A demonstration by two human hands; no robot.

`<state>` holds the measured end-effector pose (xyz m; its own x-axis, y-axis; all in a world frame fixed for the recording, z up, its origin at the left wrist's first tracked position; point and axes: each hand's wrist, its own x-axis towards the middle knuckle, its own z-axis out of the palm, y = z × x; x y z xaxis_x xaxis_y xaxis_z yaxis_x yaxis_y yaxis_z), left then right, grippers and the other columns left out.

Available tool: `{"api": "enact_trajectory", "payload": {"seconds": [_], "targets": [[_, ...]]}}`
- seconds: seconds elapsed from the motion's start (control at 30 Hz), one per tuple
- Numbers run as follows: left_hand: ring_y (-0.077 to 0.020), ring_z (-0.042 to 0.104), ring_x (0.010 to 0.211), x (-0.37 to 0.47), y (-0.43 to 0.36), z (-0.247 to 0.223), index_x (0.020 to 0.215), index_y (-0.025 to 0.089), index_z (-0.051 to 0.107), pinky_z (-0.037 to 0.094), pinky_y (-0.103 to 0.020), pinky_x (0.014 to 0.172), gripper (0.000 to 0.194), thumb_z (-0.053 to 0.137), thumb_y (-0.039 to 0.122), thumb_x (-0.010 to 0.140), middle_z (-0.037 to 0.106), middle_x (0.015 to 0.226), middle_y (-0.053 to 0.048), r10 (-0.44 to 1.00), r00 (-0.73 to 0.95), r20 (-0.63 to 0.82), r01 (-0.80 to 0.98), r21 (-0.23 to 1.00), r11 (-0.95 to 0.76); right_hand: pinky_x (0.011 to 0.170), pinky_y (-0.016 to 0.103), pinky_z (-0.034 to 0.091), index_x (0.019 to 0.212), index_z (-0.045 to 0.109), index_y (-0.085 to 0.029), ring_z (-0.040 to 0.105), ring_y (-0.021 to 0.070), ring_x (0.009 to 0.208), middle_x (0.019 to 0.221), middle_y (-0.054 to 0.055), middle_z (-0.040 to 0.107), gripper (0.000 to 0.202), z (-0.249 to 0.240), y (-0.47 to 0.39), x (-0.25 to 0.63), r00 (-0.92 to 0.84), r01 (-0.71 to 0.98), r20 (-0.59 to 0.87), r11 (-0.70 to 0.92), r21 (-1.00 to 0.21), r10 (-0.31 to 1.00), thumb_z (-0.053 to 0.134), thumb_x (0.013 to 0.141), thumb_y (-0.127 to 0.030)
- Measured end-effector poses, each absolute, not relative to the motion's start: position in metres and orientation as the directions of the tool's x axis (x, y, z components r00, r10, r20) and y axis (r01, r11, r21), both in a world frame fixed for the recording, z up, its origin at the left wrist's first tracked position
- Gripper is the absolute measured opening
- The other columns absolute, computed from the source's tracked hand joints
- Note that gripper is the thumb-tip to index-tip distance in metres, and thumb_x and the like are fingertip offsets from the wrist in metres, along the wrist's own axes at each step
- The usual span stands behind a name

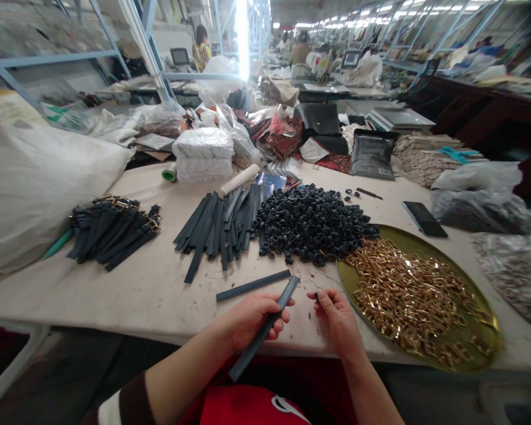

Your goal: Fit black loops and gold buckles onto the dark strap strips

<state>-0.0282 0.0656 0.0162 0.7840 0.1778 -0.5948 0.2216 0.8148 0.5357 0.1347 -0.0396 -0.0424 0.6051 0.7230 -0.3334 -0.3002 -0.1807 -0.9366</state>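
Note:
A dark leather-like strap (257,339) lies slantwise in my left hand (259,319), fingers closed round it. Between the thumb and fingertips of my right hand (336,316) is a small black loop (317,297), just right of the strap's upper end and apart from it. Another dark strap (253,285) lies alone on the table beyond my left hand. Farther back are a stack of loose straps (223,221) and a heap of small black loops (312,221). Gold metal buckles (407,295) cover much of a round brass-coloured tray (482,313), right of my right hand.
Straps with gold buckles (112,230) are piled at left beside a large white sack (39,183). A phone (425,218) lies behind the tray. Plastic-wrapped bundles (203,156) and a black pouch (372,154) line the table's far side. People sit in the background.

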Motion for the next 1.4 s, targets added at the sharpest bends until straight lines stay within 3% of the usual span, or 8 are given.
{"api": "enact_trajectory", "payload": {"seconds": [0.2,0.37,0.5,0.57,0.7,0.93,1.23,1.4], "targets": [[-0.0041,0.044,0.046,-0.024,0.061,0.016,0.101,0.012,0.052,0.037,-0.013,0.039,0.034,0.047,0.013,0.067,0.052,0.071,0.000,0.153,0.782,-0.604,0.232,0.510,0.828,0.054,0.021,0.042,0.097,0.054,-0.021,0.051,0.0072,0.056,0.083,0.002,0.067,0.038,-0.040,-0.039,0.135,0.598,-0.337,-0.357,-0.179,-0.924,0.718,0.063,0.068,-0.043],[-0.0049,0.044,0.044,-0.021,0.059,0.013,0.105,0.013,0.051,0.035,-0.015,0.039,0.038,0.046,0.014,0.068,0.054,0.071,0.000,0.161,0.760,-0.629,0.281,0.543,0.791,0.060,0.023,0.043,0.098,0.057,-0.020,0.050,0.0083,0.060,0.093,0.004,0.065,0.037,-0.043,-0.040,0.139,0.595,-0.276,-0.337,-0.208,-0.938,0.730,0.060,0.070,-0.044],[-0.0046,0.042,0.044,-0.017,0.058,0.011,0.103,0.013,0.055,0.030,-0.015,0.038,0.034,0.043,0.029,0.076,0.052,0.069,0.000,0.217,0.727,-0.652,0.324,0.604,0.728,0.064,0.025,0.044,0.097,0.057,-0.022,0.053,0.0088,0.063,0.097,0.003,0.063,0.035,-0.051,-0.042,0.142,0.608,-0.308,-0.333,-0.172,-0.936,0.721,0.060,0.070,-0.044],[-0.0036,0.036,0.043,-0.016,0.057,0.012,0.096,0.012,0.058,0.024,-0.015,0.037,0.034,0.042,0.036,0.078,0.047,0.063,0.003,0.296,0.709,-0.640,0.351,0.684,0.640,0.067,0.024,0.045,0.095,0.057,-0.023,0.055,0.0087,0.067,0.096,0.001,0.062,0.033,-0.054,-0.042,0.143,0.620,-0.315,-0.327,-0.155,-0.936,0.713,0.062,0.069,-0.042],[-0.0037,0.031,0.042,-0.014,0.055,0.012,0.086,0.012,0.057,0.023,-0.016,0.039,0.024,0.044,0.029,0.075,0.038,0.056,0.007,0.404,0.715,-0.571,0.409,0.810,0.420,0.069,0.021,0.048,0.093,0.059,-0.023,0.058,0.0074,0.070,0.089,-0.002,0.062,0.032,-0.051,-0.042,0.142,0.604,-0.408,-0.363,-0.116,-0.905,0.709,0.068,0.066,-0.037],[-0.0064,0.035,0.043,-0.016,0.051,0.011,0.090,0.014,0.057,0.027,-0.018,0.041,0.028,0.041,0.031,0.076,0.040,0.051,0.007,0.413,0.711,-0.569,0.514,0.822,0.246,0.061,0.014,0.052,0.089,0.061,-0.022,0.058,0.0040,0.057,0.067,-0.006,0.062,0.033,-0.033,-0.051,0.128,0.410,-0.784,-0.579,-0.051,-0.618,0.705,0.074,0.060,-0.026],[-0.0093,0.045,0.043,-0.010,0.045,0.008,0.076,0.015,0.055,0.030,-0.020,0.043,0.027,0.036,0.034,0.079,0.050,0.052,0.004,0.414,0.754,-0.510,0.557,0.831,0.009,0.048,0.013,0.049,0.086,0.061,-0.022,0.053,0.0046,0.053,0.064,-0.005,0.058,0.024,-0.028,-0.054,0.110,0.381,-0.801,-0.608,-0.079,-0.593,0.696,0.069,0.066,-0.033],[-0.0103,0.040,0.046,-0.004,0.050,0.015,0.065,0.016,0.055,0.022,-0.022,0.045,0.028,0.037,0.033,0.079,0.048,0.051,0.002,0.475,0.782,-0.404,0.584,0.741,-0.331,0.057,0.017,0.048,0.090,0.060,-0.023,0.054,0.0046,0.057,0.073,-0.005,0.059,0.031,-0.024,-0.056,0.104,0.381,-0.767,-0.596,-0.119,-0.631,0.707,0.072,0.062,-0.029]]}}
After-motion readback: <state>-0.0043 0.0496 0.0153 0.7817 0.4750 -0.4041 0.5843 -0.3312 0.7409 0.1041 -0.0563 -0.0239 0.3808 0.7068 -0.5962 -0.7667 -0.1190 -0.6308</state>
